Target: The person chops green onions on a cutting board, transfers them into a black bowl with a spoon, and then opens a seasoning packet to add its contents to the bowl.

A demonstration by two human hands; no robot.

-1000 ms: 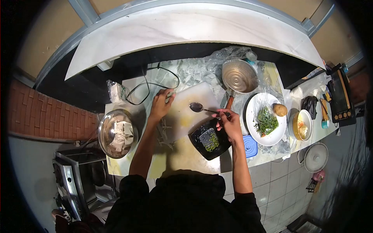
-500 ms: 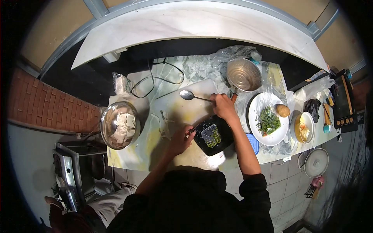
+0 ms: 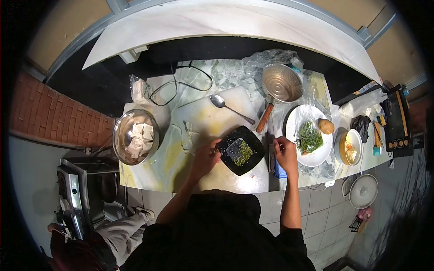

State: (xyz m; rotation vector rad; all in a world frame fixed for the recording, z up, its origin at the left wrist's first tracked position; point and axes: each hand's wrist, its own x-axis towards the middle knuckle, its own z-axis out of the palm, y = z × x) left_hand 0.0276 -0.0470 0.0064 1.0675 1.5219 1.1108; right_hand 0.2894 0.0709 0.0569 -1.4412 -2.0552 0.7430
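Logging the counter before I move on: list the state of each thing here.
Black plate: holds chopped greens, left hand at its edge.
Spoon: lying on the cutting board, untouched.
Pan: upright, empty.
Steel bowl: holds white pieces.
White plate: holds greens and a potato.
Right hand: beside the white plate, hold unclear.

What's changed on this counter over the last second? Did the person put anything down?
The right hand let go of the metal spoon, which now lies on the white cutting board, and moved right, beside the round white plate of greens. The left hand came back from the board's far side to the edge of the black square plate. The steel bowl and copper pot stayed put.
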